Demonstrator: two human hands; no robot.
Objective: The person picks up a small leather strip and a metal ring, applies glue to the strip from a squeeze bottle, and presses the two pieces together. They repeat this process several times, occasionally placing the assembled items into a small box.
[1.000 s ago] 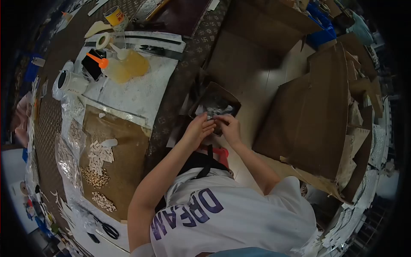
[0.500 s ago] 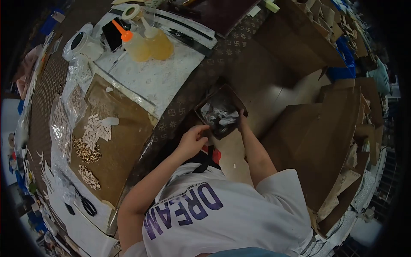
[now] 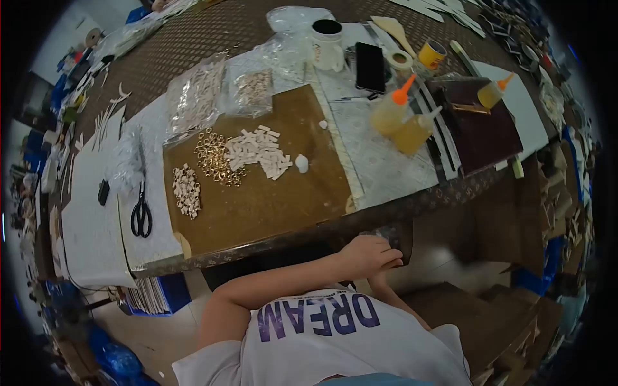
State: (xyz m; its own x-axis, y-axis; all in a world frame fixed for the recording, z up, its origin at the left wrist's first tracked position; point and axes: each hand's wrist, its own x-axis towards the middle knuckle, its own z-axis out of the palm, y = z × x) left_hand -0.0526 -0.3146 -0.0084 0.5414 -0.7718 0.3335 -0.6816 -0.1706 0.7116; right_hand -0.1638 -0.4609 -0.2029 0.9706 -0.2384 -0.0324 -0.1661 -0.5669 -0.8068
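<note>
Below the table's front edge, my left hand (image 3: pixel 370 255) is over a dark open box (image 3: pixel 403 240), its fingers bent and close together. What they hold, if anything, is hidden. My right hand is mostly covered by my left; only its wrist (image 3: pixel 380 281) shows, close to the box. Little of the box's inside can be seen. On the table beyond lies a brown work mat (image 3: pixel 277 212). It bears a pile of pale flat strips (image 3: pixel 257 151), gold-coloured rings (image 3: pixel 215 157), small pale pieces (image 3: pixel 187 191) and a small white object (image 3: pixel 302 163).
Black scissors (image 3: pixel 141 215) lie left of the mat. Bagged pieces (image 3: pixel 253 90) rest behind it. To the right are squeeze bottles (image 3: pixel 412 134), a phone (image 3: pixel 370 67), a white mug (image 3: pixel 327 45) and a dark red board (image 3: pixel 486 138). Cardboard (image 3: pixel 463 321) stands at my right.
My view has swung up and left toward the table. My left hand has moved onto the box, covering my right hand, which gripped the box's rim before.
</note>
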